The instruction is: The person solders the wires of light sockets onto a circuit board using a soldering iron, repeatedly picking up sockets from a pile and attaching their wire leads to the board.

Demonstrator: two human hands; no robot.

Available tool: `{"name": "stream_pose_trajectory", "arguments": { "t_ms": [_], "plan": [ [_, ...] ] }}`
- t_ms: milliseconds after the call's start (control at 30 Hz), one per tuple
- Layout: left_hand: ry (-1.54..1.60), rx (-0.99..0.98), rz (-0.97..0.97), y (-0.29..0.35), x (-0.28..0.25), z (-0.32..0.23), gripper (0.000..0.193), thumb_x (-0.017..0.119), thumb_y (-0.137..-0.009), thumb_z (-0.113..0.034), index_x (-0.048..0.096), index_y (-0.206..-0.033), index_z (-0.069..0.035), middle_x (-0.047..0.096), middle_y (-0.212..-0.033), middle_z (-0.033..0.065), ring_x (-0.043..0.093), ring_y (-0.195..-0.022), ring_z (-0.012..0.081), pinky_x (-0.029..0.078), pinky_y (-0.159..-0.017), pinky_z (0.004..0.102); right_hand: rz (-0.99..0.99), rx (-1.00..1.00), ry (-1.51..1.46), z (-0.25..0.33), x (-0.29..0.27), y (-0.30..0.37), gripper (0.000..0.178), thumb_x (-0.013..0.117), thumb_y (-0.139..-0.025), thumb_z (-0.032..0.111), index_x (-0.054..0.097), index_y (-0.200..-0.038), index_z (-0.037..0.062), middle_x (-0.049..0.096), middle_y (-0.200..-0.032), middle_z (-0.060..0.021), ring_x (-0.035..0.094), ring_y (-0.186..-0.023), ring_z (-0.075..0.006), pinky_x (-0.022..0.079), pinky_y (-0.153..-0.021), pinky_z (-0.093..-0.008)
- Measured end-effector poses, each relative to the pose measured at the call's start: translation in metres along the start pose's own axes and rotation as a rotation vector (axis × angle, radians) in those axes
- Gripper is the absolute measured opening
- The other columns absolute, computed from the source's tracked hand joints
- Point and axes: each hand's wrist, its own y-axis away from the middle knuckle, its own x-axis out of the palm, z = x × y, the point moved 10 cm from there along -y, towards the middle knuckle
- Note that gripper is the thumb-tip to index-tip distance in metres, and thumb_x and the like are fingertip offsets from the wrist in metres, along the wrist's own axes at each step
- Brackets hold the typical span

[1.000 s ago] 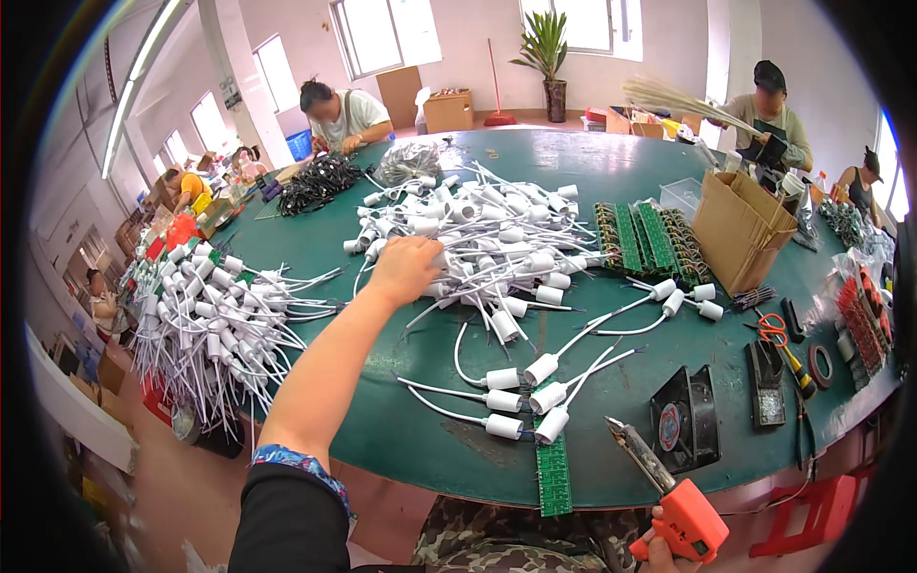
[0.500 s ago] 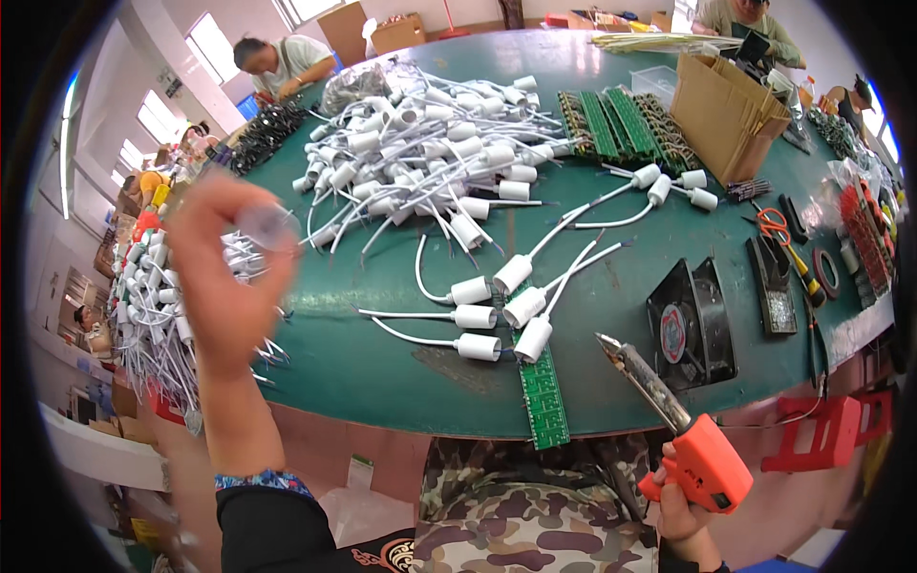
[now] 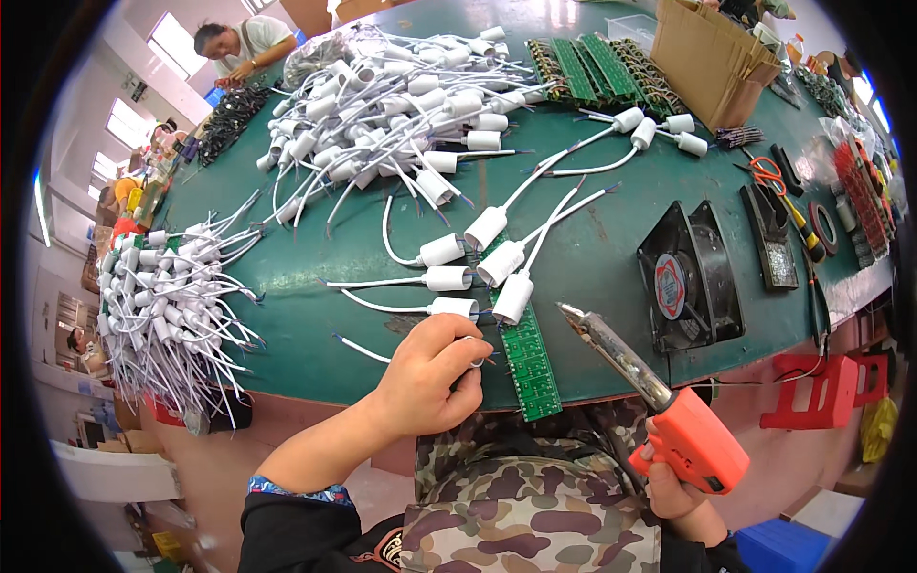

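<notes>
Just left of the green board [image 3: 532, 371], the left hand [image 3: 428, 378] — raised farther left a moment ago — now pinches a corded socket [image 3: 363, 350], mostly hidden, at the table's [image 3: 306, 253] near edge; the right hand [image 3: 674, 489] still grips the soldering iron [image 3: 695, 441].

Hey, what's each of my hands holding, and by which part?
Left hand: a white cylindrical wired socket, apparently by its body, which is mostly hidden. Right hand: an orange-and-metal soldering gun, by its orange handle.
</notes>
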Motion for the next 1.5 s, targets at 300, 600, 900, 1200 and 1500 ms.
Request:
{"name": "stream_pose_trajectory", "arguments": {
  "t_ms": [300, 600, 900, 1200, 1500],
  "plan": [
    [-0.209, 0.071, -0.118, -0.005, 0.002, -0.009, 0.028, 0.074, -0.069, 0.002, 0.067, -0.095, -0.005, 0.06, -0.1, 0.0116, 0.059, -0.085, 0.0306, 0.047, -0.073, 0.041, 0.109, 0.035, 0.067, -0.008, 0.01, 0.001, 0.013, 0.073, -0.074, 0.01, 0.072, -0.086, 0.0061, 0.07, -0.079, -0.0067, 0.07, -0.073, -0.0315, 0.057, -0.068, -0.0391],
    [-0.343, 0.127, -0.108, -0.005, 0.009, -0.012, 0.029, 0.077, -0.065, -0.002, 0.068, -0.092, -0.008, 0.06, -0.099, 0.0082, 0.059, -0.085, 0.0294, 0.045, -0.075, 0.0417, 0.261, -0.311, 0.21, 0.01, 0.033, -0.008, 0.054, 0.08, -0.074, 0.005, 0.058, -0.122, -0.0067, 0.072, -0.1, -0.0173, 0.074, -0.08, -0.0309, 0.061, -0.074, -0.039],
    [-0.361, 0.141, -0.107, -0.005, 0.01, -0.012, 0.03, 0.077, -0.064, -0.003, 0.067, -0.092, -0.007, 0.06, -0.098, 0.0079, 0.059, -0.084, 0.0287, 0.046, -0.076, 0.0418, 0.287, -0.32, 0.143, 0.009, 0.039, -0.011, 0.056, 0.08, -0.076, 0.003, 0.054, -0.124, -0.0093, 0.071, -0.104, -0.0214, 0.075, -0.083, -0.0324, 0.061, -0.074, -0.039],
    [-0.36, 0.138, -0.098, -0.006, 0.011, -0.012, 0.028, 0.076, -0.064, -0.003, 0.067, -0.09, -0.007, 0.06, -0.098, 0.0076, 0.059, -0.084, 0.0285, 0.045, -0.076, 0.0414, 0.272, -0.31, 0.126, 0.005, 0.041, -0.01, 0.058, 0.083, -0.075, 0.003, 0.054, -0.124, -0.008, 0.071, -0.107, -0.0223, 0.075, -0.083, -0.0331, 0.06, -0.071, -0.0396],
    [-0.368, 0.134, -0.095, -0.005, 0.012, -0.012, 0.028, 0.076, -0.064, -0.003, 0.067, -0.09, -0.007, 0.06, -0.097, 0.0074, 0.058, -0.084, 0.0287, 0.045, -0.075, 0.0413, 0.3, -0.301, 0.155, 0.011, 0.038, -0.015, 0.056, 0.081, -0.076, 0.005, 0.055, -0.124, -0.008, 0.071, -0.105, -0.0217, 0.073, -0.076, -0.0317, 0.059, -0.068, -0.0377]
  ]
}}
